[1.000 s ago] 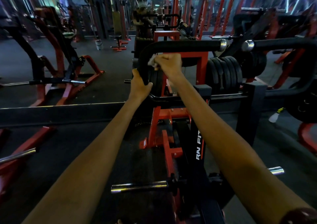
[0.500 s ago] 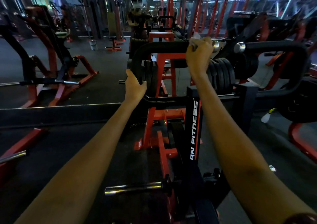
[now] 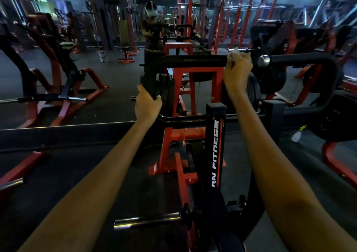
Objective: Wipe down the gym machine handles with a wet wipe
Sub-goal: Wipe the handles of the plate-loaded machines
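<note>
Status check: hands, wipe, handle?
Left hand grips handle bend. Right hand presses wet wipe on handle's right end. Nothing in the way.

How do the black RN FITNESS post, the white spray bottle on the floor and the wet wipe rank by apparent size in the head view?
1. RN FITNESS post, much nearer the camera.
2. Spray bottle.
3. Wet wipe, mostly hidden in the right hand, so its rank is unsure.

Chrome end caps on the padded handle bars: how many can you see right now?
1 is visible: the chrome end cap on the right-side handle bar. The right hand and wet wipe cover the near bar's end, so another may be hidden.
</note>
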A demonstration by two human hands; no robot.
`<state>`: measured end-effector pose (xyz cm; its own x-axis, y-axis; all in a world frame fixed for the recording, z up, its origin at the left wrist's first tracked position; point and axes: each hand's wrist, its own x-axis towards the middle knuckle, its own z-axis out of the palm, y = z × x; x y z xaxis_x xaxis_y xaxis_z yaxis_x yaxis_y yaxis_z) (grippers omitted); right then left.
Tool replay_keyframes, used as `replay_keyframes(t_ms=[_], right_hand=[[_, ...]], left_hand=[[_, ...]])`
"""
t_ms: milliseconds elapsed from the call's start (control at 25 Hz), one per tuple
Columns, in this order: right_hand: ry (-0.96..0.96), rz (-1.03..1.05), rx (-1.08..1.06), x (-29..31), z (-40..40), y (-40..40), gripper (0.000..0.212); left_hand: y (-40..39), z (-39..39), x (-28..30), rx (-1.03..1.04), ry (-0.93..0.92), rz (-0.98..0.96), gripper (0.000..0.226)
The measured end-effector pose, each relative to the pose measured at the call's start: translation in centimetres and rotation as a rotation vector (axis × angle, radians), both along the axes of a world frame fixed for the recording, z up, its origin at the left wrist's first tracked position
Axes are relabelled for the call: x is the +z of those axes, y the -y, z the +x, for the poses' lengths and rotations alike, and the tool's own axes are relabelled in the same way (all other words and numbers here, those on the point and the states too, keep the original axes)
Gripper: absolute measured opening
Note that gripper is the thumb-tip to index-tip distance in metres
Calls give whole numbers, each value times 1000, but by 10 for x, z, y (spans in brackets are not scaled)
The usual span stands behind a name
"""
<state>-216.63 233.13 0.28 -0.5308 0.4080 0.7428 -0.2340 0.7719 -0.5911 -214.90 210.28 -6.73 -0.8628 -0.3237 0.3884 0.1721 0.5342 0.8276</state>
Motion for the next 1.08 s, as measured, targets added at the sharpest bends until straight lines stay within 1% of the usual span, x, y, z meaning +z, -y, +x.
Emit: replay_keyframes(t_ms=[80,120,200,240,320,400,440,480,520,600,680,720,800,880,960,1080], right_hand=[[-20,47,134,0,5,28,26],[-23,90,228,-2,8,47,25],[-38,202,361,-9,8,78,20],[-64,234,393,-10,5,86,18],[-103,179,373,-7,0,84,17],[-125,67,267,-5,-1,76,19],[-120,44,215,-5,-1,75,20],[-107,57,205,-5,0,80,19],[-92,94,245,-5,0,90,18],[-45,239,361,-4,1,117,18],[-6,420,445,-3,0,136,22],[9,506,455,-1,0,138,26],[18,609,423,3,-1,127,33],[31,599,328,5,-1,103,38],[41,536,231,4,0,72,32],[34,364,132,3,-1,29,26]], left_hand=[[6,-3,10,15,25,-99,48],[10,-7,17,-3,2,-117,50],[16,-14,32,-79,-100,-90,53],[16,-17,38,-116,-131,-85,51],[14,-19,44,-176,-118,-126,46],[12,-19,45,-202,-86,-150,42],[11,-19,46,-197,-69,-151,41],[10,-20,46,-193,-60,-155,41],[10,-19,47,-191,-50,-169,41],[11,-20,49,-200,-29,-199,43],[13,-22,49,-245,4,-159,45],[13,-22,49,-263,11,-135,47],[13,-18,50,-248,17,-136,49],[14,-16,48,-238,-17,-159,46],[15,-16,45,-268,-62,-155,42],[17,-17,44,-276,-76,-107,41]])
